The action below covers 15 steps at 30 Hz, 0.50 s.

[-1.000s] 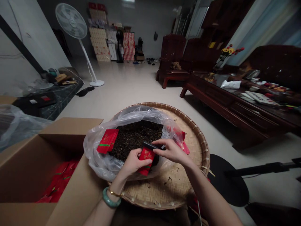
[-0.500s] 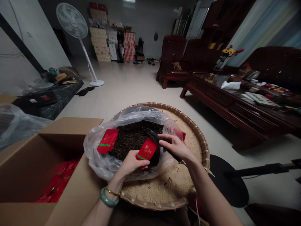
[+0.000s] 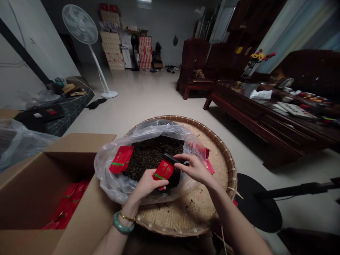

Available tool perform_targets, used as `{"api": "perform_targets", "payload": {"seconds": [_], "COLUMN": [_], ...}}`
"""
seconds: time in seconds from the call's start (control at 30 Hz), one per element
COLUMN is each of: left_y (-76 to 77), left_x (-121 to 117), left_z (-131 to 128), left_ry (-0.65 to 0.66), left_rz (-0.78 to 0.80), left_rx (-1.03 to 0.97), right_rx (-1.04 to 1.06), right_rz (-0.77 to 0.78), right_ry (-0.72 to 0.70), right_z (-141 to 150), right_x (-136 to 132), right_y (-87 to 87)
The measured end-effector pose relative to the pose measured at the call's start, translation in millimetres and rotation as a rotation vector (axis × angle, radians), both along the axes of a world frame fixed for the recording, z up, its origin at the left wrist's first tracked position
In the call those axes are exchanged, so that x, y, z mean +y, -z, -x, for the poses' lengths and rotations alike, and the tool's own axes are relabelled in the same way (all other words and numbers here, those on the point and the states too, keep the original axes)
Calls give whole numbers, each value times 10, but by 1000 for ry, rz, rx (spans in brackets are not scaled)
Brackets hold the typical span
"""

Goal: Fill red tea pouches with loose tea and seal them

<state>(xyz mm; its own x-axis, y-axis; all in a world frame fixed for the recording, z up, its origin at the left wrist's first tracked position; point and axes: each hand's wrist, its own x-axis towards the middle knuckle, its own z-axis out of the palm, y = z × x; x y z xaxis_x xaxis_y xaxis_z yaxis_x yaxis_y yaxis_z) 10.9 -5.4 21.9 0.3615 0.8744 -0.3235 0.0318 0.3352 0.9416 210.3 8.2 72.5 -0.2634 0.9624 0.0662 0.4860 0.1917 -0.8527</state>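
Pinched in my left hand (image 3: 151,182) is a small red packet (image 3: 163,170) with gold lettering and a green band. My right hand (image 3: 193,166) holds a slim black clamp-like sealing tool (image 3: 170,158), which lies across the packet's top edge. Whether its jaws are closed on the packet I cannot tell. Both hands are over a clear plastic bag (image 3: 106,177) of dark, dried tea leaves (image 3: 148,152). A fanned stack of red packets (image 3: 122,159) rests on the leaves at the left. The bag sits on a round woven bamboo tray (image 3: 183,216).
An open cardboard box (image 3: 87,212) at the left contains several red packets (image 3: 66,203). More red packets (image 3: 208,161) lie at the tray's right. A black round stand base (image 3: 259,203) is on the floor at right, below a dark wooden table (image 3: 255,117). A white fan (image 3: 103,74) stands beyond.
My right hand has moved left and brought the black tool across the top edge of the packet, turning it flatter. The packet has shifted slightly left in my left hand.
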Motion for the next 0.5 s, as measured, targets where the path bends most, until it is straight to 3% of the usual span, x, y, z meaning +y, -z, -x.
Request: {"api": "perform_targets", "payload": {"seconds": [0.2, 0.37, 0.5], "left_y": [-34, -56, -17], "left_x": [-8, -4, -9], "left_z": [0, 4, 23], "left_ry": [5, -3, -48], "left_rz": [4, 5, 11], "left_rx": [-1, 2, 7], "right_rx": [33, 187, 255], "right_rz": [7, 139, 131], "right_ry": [-5, -6, 104], "right_z": [12, -19, -216], "right_x": [-7, -9, 13], "right_y": [2, -6, 228]}}
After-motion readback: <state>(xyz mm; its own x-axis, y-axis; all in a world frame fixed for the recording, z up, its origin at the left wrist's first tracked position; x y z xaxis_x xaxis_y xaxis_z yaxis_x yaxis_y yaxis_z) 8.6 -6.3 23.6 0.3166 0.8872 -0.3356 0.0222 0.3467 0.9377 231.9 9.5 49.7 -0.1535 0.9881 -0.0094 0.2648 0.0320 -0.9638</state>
